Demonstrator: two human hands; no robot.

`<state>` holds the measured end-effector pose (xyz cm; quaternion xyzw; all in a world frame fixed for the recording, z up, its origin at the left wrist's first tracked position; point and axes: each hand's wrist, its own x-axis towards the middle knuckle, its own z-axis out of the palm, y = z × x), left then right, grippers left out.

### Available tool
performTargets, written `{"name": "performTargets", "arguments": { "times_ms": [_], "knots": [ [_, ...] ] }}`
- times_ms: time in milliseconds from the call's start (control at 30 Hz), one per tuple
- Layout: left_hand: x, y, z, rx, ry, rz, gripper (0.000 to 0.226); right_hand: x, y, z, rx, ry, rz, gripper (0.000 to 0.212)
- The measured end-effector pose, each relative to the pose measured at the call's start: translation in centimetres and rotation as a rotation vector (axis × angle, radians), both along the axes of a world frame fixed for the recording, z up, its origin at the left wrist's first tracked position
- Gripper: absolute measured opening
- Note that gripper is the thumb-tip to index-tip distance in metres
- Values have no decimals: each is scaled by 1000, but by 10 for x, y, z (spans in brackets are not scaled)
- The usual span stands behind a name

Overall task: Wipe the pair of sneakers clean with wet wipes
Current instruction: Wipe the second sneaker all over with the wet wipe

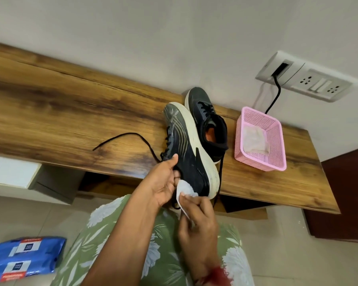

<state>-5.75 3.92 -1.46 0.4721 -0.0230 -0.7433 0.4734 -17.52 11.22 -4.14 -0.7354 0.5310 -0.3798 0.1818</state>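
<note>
- Currently mid-wipe on the first shoe: a black mesh sneaker with a thick off-white sole [184, 145] is tipped on its side, toe end over the brown wood-grain desk [60, 104], heel end past its front edge.
- Left hand [163, 182] grips the sneaker at the collar, with the thumb on the upper. The fingers curl toward the opening and are partly hidden.
- Right hand [198, 221] pinches a crumpled white wet wipe [185, 189] between thumb and fingertips. The wipe is pressed on the upper by the heel, just above the sole edge.
- Second black sneaker [207, 112] stands upright on the desk right behind the held one. Can't tell if they touch.
- Loose black lace [122, 137] trails left across the desk.
- Pink perforated plastic basket [260, 162] sits on the desk right of the shoes, with a used-looking white wipe [254, 141] inside.
- Blue wet-wipe pack [23, 256] lies low left, beside the knee.
- Progress, my read: less than half done. The sole sidewall looks grubby, and I can't tell whether the second sneaker has been cleaned.
- Next move likely needs a firm stroke along heel and sidewall while the left hand braces, then a turn of the shoe for the far side.
- The wipe is bunched small, so probably refold it or pull a fresh one and bin this one in the basket.
</note>
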Motion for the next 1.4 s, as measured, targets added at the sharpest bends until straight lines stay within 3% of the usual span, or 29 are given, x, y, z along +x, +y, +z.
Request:
{"name": "performTargets", "arguments": {
  "times_ms": [100, 167, 333, 433, 533, 633, 700, 767, 900, 1000, 1100, 1167, 1400],
  "knots": [
    [4, -1, 4, -13, 23, 18, 30, -2, -3, 15, 87, -181, 1, 30],
    [4, -3, 6, -30, 19, 36, 29, -4, -14, 25, 18, -218, -79, 26],
    [3, -3, 1, -9, 35, 61, 29, 2, -10, 7, -88, 166, -71, 42],
    [9, -3, 1, -9, 42, 74, 29, 1, 5, -1, -23, 54, -76, 52],
    [9, -5, 4, -23, 49, 61, 31, -5, -2, 17, -154, -69, -132, 38],
    [3, -5, 4, -22, 34, 35, 26, -1, -22, 28, -187, 171, -108, 39],
    [-1, -4, 4, -11, -3, 14, 24, 3, -26, 22, -145, 336, -113, 52],
    [-2, -1, 4, -2, -5, -15, 26, 2, -18, 14, -122, 344, -107, 55],
    [4, 1, 3, -7, -22, -33, 29, -16, -5, -2, -81, 353, 96, 38],
    [9, -3, 6, -23, -28, -44, 43, -16, -2, 10, -48, 203, 215, 26],
    [7, -2, 2, 34, -67, -58, 50, -6, -17, 41, -67, -191, -12, 32],
    [3, 0, -3, 60, -69, -32, 48, -2, -40, 56, -66, -264, -112, 32],
    [10, -1, -9, 55, 57, 25, 31, 10, -78, 23, 74, 309, 72, 44]
  ]
}}
